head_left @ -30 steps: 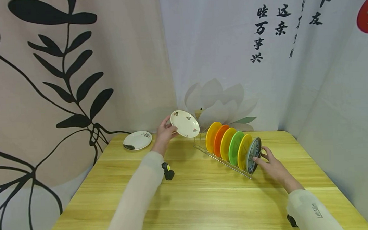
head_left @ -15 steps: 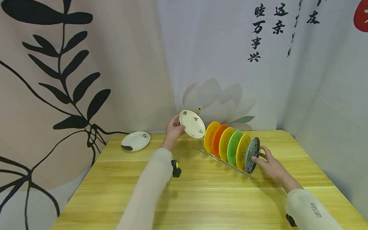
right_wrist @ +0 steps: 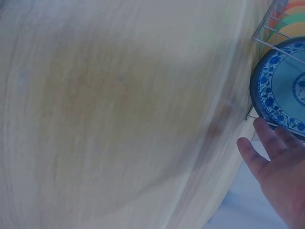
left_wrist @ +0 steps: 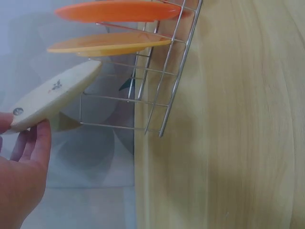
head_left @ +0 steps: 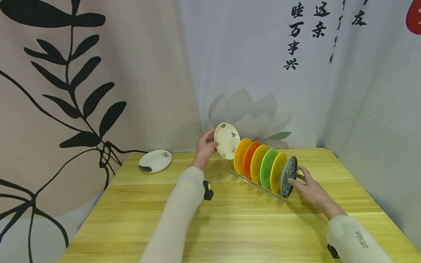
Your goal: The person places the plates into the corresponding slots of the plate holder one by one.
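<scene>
My left hand [head_left: 205, 150] pinches the edge of a cream plate [head_left: 227, 140] with small printed motifs, thumb on one face and fingers behind. The plate stands tilted above the left end of a wire dish rack [head_left: 253, 184], beside the first yellow plate [head_left: 243, 155]. In the left wrist view, the cream plate [left_wrist: 57, 93] slants over the rack's end wires [left_wrist: 119, 126]. At the rack's right end, my right hand [head_left: 309, 188] has its fingers spread and relaxed, fingertips at the end wire and rim of a blue-and-white patterned plate [right_wrist: 286, 90].
Between the yellow and patterned plates, the rack holds an orange plate [head_left: 251, 159], a green plate [head_left: 269, 169] and more yellow ones. A white plate [head_left: 155, 161] with a dark patch lies at the wooden table's [head_left: 236, 232] back left. A printed curtain [head_left: 151, 71] hangs behind.
My left hand has carried the cream plate rightward to the rack's left end and turned it more upright. The right hand stays at the patterned plate.
</scene>
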`<state>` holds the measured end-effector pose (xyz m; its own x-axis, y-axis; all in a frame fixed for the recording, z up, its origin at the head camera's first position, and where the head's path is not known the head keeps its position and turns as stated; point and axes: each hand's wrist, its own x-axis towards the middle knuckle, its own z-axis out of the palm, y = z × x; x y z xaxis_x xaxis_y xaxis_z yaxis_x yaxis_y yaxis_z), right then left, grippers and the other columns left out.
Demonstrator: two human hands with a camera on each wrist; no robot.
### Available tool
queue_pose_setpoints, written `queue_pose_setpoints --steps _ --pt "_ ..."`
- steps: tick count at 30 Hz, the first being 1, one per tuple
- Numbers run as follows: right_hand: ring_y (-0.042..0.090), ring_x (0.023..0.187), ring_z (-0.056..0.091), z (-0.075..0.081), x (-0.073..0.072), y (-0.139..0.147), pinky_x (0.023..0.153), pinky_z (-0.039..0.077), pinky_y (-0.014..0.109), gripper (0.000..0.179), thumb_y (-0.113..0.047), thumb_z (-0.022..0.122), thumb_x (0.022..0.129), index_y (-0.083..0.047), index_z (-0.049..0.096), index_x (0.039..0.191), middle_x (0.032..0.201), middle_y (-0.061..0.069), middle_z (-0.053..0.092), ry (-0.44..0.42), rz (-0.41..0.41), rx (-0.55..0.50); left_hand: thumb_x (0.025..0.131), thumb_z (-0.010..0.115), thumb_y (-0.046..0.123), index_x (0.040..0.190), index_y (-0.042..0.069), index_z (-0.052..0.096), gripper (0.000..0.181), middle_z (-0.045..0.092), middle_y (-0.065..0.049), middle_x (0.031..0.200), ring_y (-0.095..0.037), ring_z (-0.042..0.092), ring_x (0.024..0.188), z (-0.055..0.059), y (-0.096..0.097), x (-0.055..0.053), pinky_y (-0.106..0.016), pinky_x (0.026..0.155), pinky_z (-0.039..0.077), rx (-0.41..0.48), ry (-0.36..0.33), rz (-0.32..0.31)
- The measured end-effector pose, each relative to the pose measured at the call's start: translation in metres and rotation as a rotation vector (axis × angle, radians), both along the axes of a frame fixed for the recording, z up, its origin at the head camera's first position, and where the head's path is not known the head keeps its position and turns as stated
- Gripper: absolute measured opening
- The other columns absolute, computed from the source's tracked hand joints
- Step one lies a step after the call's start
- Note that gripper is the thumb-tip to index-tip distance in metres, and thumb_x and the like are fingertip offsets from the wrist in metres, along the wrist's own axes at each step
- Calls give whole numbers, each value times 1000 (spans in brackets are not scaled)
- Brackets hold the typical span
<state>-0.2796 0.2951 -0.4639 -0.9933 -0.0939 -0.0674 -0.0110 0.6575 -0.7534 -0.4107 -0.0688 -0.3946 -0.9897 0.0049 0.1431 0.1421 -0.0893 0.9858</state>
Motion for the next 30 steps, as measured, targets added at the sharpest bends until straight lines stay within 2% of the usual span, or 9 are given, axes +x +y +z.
queue_pose_setpoints --steps 6,15,20,23,28,30 --pt "56 134 33 -2 0 0 107 27 69 90 -59 44 100 -10 -3 159 155 35 20 -2 2 4 91 60 -11 146 7 48 59 56 -22 131 -35 59 114 -8 10 -2 -41 90 55 16 -42 29" --pt "55 134 34 0 1 1 107 28 69 89 -57 44 101 -11 -4 159 156 34 20 -5 4 7 93 59 -9 147 6 46 57 55 -23 132 -39 58 116 -12 17 -1 -46 96 52 24 -56 18" --pt "56 134 33 1 0 1 107 27 70 89 -58 44 100 -11 -4 159 156 34 20 -7 -1 6 92 60 -8 145 7 48 57 57 -21 129 -40 58 115 -10 7 2 -44 94 53 38 -68 53" --pt "56 134 32 1 -1 1 107 26 70 90 -59 44 100 -12 -5 159 156 33 19 -11 -5 6 92 62 -4 144 7 50 54 59 -19 126 -35 60 109 -10 -1 2 -42 90 55 22 -60 89" --pt "56 135 31 0 -1 1 107 25 70 90 -60 44 100 -12 -5 159 156 34 19 -10 -10 6 94 62 0 144 7 50 52 60 -19 122 -27 61 101 -12 -20 2 -50 95 51 59 -58 139" --pt "56 134 31 -1 -1 1 107 26 70 90 -60 44 100 -12 -4 159 156 34 19 -7 -9 5 94 62 3 145 8 49 52 60 -16 119 -25 61 101 -12 -29 3 -50 95 50 75 -70 159"
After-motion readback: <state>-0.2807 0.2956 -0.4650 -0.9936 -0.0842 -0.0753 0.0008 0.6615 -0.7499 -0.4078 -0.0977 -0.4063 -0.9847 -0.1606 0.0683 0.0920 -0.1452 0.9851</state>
